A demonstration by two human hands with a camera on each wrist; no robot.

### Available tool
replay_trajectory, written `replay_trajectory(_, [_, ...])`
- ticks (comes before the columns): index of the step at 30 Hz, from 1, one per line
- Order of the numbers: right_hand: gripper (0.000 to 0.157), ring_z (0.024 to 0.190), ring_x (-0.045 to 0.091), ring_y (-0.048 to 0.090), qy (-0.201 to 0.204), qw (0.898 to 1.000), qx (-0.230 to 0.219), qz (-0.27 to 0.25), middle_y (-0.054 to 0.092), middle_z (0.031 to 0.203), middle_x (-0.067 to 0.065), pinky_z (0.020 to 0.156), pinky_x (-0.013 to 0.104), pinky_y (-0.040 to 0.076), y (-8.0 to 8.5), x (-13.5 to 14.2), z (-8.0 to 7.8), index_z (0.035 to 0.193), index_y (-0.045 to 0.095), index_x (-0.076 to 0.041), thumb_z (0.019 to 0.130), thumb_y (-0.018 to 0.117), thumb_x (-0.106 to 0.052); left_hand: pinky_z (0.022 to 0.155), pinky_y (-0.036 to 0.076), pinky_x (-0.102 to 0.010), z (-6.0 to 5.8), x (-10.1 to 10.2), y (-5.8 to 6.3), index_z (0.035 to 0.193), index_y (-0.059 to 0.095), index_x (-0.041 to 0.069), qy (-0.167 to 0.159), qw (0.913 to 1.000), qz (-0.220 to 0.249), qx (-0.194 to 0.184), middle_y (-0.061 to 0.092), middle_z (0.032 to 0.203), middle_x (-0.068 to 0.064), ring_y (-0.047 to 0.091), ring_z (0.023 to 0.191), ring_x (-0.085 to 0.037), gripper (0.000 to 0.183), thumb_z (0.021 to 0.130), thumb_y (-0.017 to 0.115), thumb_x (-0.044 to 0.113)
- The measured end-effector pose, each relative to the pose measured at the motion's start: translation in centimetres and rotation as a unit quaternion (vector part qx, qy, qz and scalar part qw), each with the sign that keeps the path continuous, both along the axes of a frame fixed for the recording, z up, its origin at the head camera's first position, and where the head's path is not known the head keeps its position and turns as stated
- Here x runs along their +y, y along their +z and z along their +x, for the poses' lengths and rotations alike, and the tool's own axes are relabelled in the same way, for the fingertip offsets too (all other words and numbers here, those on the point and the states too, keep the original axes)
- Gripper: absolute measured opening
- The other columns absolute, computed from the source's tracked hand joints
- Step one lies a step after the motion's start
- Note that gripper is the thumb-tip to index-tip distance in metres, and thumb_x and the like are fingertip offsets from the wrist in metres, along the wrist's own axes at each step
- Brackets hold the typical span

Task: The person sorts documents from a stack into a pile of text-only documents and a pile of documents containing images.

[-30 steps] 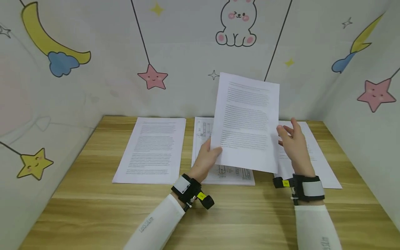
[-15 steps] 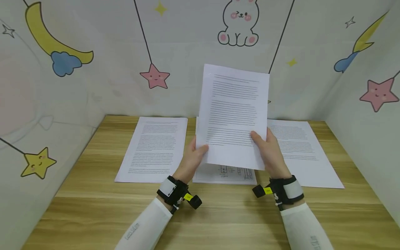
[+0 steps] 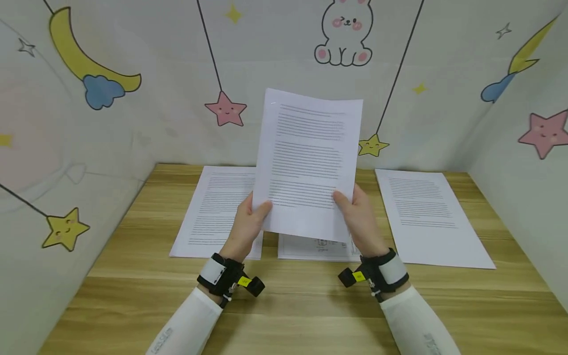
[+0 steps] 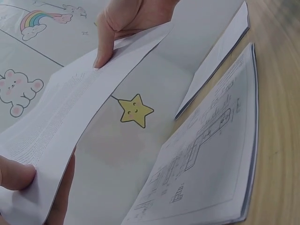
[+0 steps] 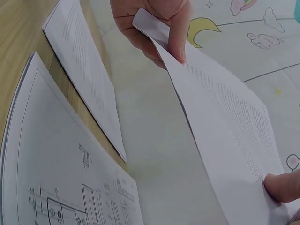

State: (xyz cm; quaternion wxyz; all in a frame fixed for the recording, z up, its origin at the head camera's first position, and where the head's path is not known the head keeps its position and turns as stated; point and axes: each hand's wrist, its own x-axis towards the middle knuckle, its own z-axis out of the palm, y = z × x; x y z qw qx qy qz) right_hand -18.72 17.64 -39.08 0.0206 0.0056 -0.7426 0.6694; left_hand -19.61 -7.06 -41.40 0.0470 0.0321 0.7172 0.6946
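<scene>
Both hands hold up a printed white document [image 3: 306,158], tilted toward me above the table. My left hand [image 3: 243,224] pinches its lower left edge, thumb on the front. On the lower right edge, my right hand [image 3: 363,222] pinches in the same way. In both wrist views the paper bows between the two hands, and a staple-like mark shows at its upper left corner in the head view. Below and behind it lies a stack with a line drawing [image 4: 201,159], mostly hidden in the head view.
A stack of text pages [image 3: 213,212] lies at the left, partly covered by the held document. Another text stack [image 3: 435,217] lies at the right. All rest on the wooden table [image 3: 301,305], with a decorated white wall cloth [image 3: 177,133] behind and at the sides.
My right hand, free of the document one second ago, has come to grip its right edge. Both hands have shifted left with the document, uncovering the right stack.
</scene>
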Motion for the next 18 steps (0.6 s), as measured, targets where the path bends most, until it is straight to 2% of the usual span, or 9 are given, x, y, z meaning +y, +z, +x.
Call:
replay_trajectory(3, [0.041, 0.113, 0.020, 0.066, 0.010, 1.000, -0.003, 0.015, 0.063, 0.133, 0.009, 0.084, 0.030, 0.057, 0.4, -1.1, -0.1, 0.147, 0.044, -0.018, 0.105, 0.045, -0.018, 0.101, 0.044, -0.039, 0.0, -1.1, 0.3, 0.140, 0.050, 0.012, 0.014, 0.9999, -0.002, -0.005, 0.058, 0.137, -0.009, 0.055, 0.125, -0.022, 0.037, 0.103, 0.048, 0.017])
replay_trajectory(8, [0.044, 0.123, 0.025, 0.061, 0.041, 0.999, -0.003, 0.023, 0.059, 0.138, 0.009, 0.094, 0.039, 0.053, 0.5, -3.0, -0.4, 0.149, 0.039, -0.015, 0.105, 0.040, -0.012, 0.095, 0.045, -0.036, 0.0, -3.2, 0.7, 0.141, 0.050, 0.012, 0.026, 0.9991, -0.031, -0.016, 0.059, 0.136, -0.010, 0.057, 0.121, -0.023, 0.039, 0.102, 0.049, 0.019])
replay_trajectory(13, [0.046, 0.127, 0.025, 0.058, 0.059, 0.998, -0.011, 0.014, 0.056, 0.142, 0.008, 0.100, 0.042, 0.049, -0.2, -5.0, -0.8, 0.151, 0.037, -0.014, 0.104, 0.039, -0.009, 0.099, 0.042, -0.039, 0.2, -5.5, 0.6, 0.144, 0.047, 0.011, 0.027, 0.9973, -0.063, -0.026, 0.058, 0.139, -0.012, 0.054, 0.125, -0.025, 0.042, 0.103, 0.049, 0.017])
replay_trajectory(18, [0.044, 0.127, 0.023, 0.057, 0.061, 0.998, -0.029, 0.009, 0.057, 0.141, 0.007, 0.102, 0.042, 0.047, -1.1, -6.9, -1.1, 0.148, 0.041, -0.012, 0.104, 0.042, -0.011, 0.106, 0.037, -0.042, 0.4, -7.3, 0.3, 0.149, 0.041, 0.010, 0.036, 0.9954, -0.078, -0.042, 0.053, 0.144, -0.013, 0.049, 0.131, -0.027, 0.046, 0.103, 0.047, 0.017])
